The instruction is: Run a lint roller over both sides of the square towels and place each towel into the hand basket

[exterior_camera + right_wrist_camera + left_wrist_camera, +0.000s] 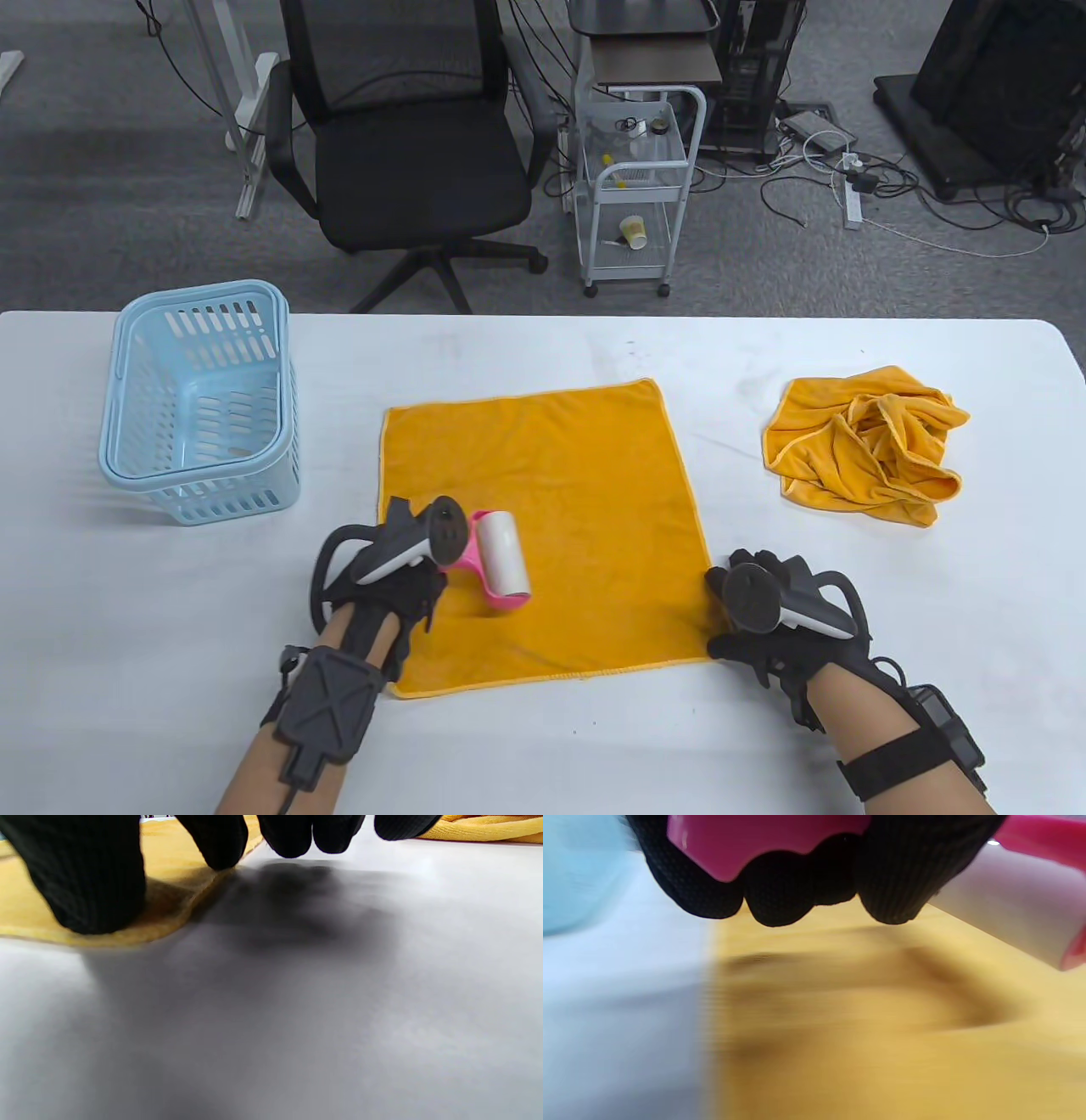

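An orange square towel (551, 518) lies spread flat mid-table. My left hand (399, 569) grips the pink handle of a lint roller (502, 560), whose white roll rests on the towel's near-left part. In the left wrist view my fingers (780, 895) curl round the pink handle (746, 840), with the white roll (1009, 904) over the towel (882, 1027). My right hand (764, 607) presses on the towel's near-right corner; its thumb (85, 878) and a fingertip sit on the towel edge (169, 916). A second orange towel (865, 446) lies crumpled at right.
A light blue hand basket (199, 399) stands at the table's left, with nothing visible inside. The white table (848, 722) ends at its far edge in front of a black office chair (399, 127) and a white trolley (636, 195).
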Action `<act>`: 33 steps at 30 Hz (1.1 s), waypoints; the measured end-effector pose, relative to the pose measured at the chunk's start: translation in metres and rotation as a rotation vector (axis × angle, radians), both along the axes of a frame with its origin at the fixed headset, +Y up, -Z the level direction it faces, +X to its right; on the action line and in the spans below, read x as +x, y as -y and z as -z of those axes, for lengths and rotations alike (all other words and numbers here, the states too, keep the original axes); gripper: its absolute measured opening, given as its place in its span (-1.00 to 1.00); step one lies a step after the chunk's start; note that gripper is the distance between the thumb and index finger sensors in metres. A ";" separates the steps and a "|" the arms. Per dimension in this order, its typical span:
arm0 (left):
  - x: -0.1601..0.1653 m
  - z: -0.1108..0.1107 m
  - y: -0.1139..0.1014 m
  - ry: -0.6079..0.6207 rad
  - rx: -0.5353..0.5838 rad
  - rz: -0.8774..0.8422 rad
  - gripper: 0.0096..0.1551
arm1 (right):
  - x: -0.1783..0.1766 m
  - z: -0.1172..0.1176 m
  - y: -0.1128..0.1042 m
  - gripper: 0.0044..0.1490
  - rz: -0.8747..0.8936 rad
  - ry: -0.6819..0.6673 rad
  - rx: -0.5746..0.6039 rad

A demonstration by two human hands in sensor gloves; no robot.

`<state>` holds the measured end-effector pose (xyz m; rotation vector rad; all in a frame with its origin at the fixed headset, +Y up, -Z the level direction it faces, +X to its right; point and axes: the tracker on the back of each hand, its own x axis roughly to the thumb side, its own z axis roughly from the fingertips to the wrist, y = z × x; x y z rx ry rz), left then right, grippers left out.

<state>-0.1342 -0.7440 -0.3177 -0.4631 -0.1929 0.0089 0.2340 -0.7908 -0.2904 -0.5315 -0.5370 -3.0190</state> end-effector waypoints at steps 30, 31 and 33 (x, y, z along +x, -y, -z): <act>-0.197 -0.052 0.021 -0.373 0.031 -0.192 -0.32 | -0.001 0.000 0.001 0.14 -0.002 -0.004 -0.004; -0.210 -0.052 0.020 -0.421 0.033 -0.226 -0.29 | 0.000 0.000 0.001 0.14 0.002 -0.001 -0.007; -0.228 -0.054 0.018 -0.480 0.028 -0.249 -0.29 | 0.000 0.000 0.001 0.14 0.006 0.001 -0.009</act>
